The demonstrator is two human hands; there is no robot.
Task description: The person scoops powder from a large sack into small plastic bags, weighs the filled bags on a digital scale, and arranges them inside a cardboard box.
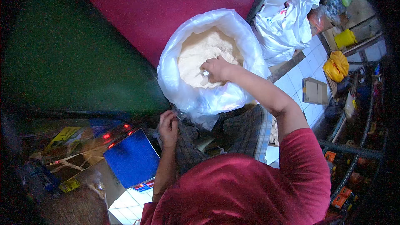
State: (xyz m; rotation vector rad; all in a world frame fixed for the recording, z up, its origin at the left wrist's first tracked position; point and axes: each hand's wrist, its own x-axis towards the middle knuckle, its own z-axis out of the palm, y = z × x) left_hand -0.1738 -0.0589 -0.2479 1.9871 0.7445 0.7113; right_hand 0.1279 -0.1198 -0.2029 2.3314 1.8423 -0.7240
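Observation:
In front of me stands a large sack lined with white translucent plastic (175,53), its rim folded outward, holding pale granular powder (195,53). My right hand (217,68) reaches inside it, fingers curled round a shiny object (205,73) at the powder's surface; the object looks like a metal scoop or spoon, mostly hidden by the hand. My left hand (168,126) is below and left of the sack, outside it, fingers bent near the edge of thin clear plastic (204,121). Whether it grips that plastic does not show.
A digital scale with a blue platform (132,159) lies at lower left, near a cardboard box (106,175). Right of the sack are a full white plastic bag (284,28), a shallow cardboard tray (315,91) on the tiled floor, a yellow-orange bag (336,66) and metal shelving (353,152).

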